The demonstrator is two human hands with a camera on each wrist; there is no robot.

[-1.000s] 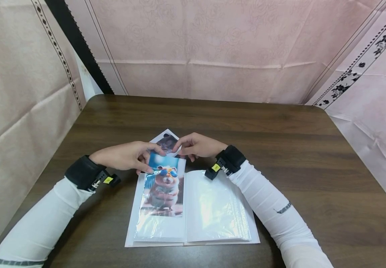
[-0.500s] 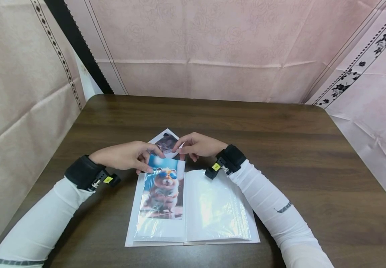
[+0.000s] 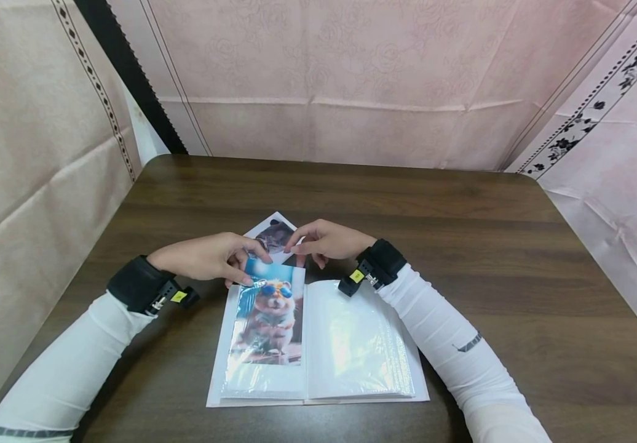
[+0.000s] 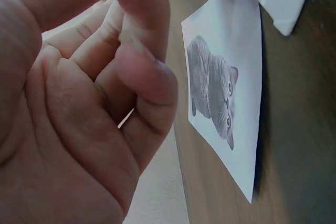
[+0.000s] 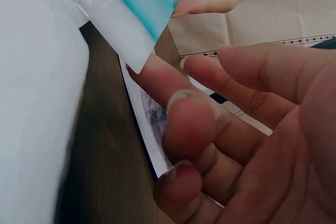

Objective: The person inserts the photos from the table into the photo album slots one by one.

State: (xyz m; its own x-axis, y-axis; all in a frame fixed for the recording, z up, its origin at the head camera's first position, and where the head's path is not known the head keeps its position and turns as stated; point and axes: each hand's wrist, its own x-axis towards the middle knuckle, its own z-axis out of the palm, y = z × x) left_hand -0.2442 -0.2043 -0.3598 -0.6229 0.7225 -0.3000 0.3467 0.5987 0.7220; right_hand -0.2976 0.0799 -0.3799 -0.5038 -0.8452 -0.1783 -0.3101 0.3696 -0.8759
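A photo of a furry animal in blue sunglasses (image 3: 273, 314) sits partly inside the clear pocket of the left page of an open photo album (image 3: 360, 338). My left hand (image 3: 221, 258) grips this photo's upper left side, thumb in front by the pocket mouth, some fingers behind. Its index finger reaches the top edge. My right hand (image 3: 329, 240) is by the upper right corner, fingers loosely bent and pinching nothing. In the right wrist view, one of its fingers (image 5: 157, 77) is beside that corner; contact is unclear. A grey cat photo (image 4: 215, 82) lies beyond the album.
The album rests on a brown wooden table (image 3: 462, 246). Its right page shows a glossy pocket over white. Pale patterned cloth (image 3: 318, 74) hangs behind the table and along both sides.
The sunglasses animal photo has slid a little farther down inside its pocket. My left index finger has moved slightly down with it. The right hand has barely moved.
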